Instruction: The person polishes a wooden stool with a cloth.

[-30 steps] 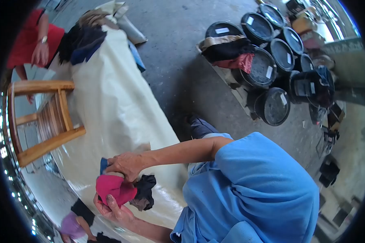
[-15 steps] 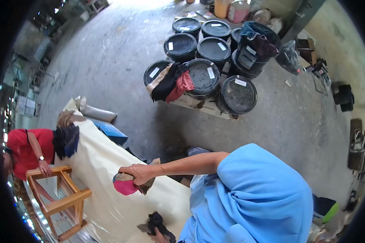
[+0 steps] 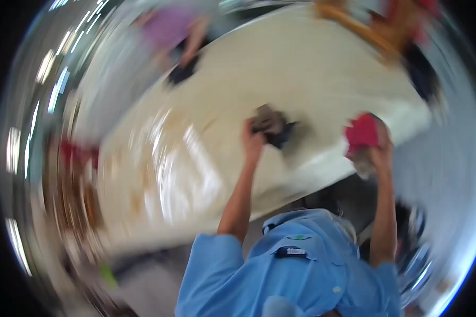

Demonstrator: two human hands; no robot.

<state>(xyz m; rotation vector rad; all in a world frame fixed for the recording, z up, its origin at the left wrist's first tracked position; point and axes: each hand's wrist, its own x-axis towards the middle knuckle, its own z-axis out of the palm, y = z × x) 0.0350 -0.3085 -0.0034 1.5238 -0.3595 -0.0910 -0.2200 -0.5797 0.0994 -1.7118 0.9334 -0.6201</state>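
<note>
My left hand (image 3: pixel 253 136) is closed around a dark cloth (image 3: pixel 272 122), a crumpled bundle of brown-grey and navy, over the cream-covered table (image 3: pixel 301 63). Off to the right, near the table's edge, my right hand (image 3: pixel 382 150) grips a pink cloth (image 3: pixel 363 132) with a greyish-brown part hanging beneath it. The two bundles are apart. Motion blur hides the finer finger positions.
Across the table at the upper left, a person in purple (image 3: pixel 169 29) has a hand on a dark cloth (image 3: pixel 184 71). A wooden frame (image 3: pixel 354 29) stands at the upper right, beside a blurred red garment (image 3: pixel 412 16). Glare crosses the glossy tabletop.
My view has swung left from the floor and lidded buckets to the table. Both hands still hold their cloths and now show in front of me over the table side.
</note>
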